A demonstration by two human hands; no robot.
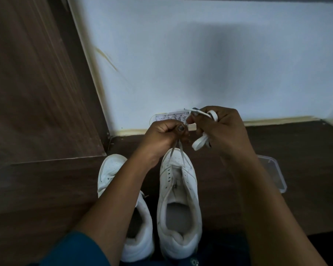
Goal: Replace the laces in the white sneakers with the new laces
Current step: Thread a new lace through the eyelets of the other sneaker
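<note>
Two white sneakers stand side by side on the dark wooden surface, toes pointing away from me. The right sneaker [178, 191] has most eyelets bare; two thin lace strands [178, 152] rise from its toe end into my left hand [164, 135], which is closed on them above the toe. My right hand [218, 127] grips a folded white lace [202, 142], with loops showing at the fingertips and below the palm. The left sneaker [112, 173] lies partly under my left forearm. The two hands nearly touch.
A clear plastic container [274, 173] lies on the surface to the right of my right arm. A small printed paper card [170, 117] rests against the pale wall behind my hands. A brown wooden panel [37, 83] rises at the left.
</note>
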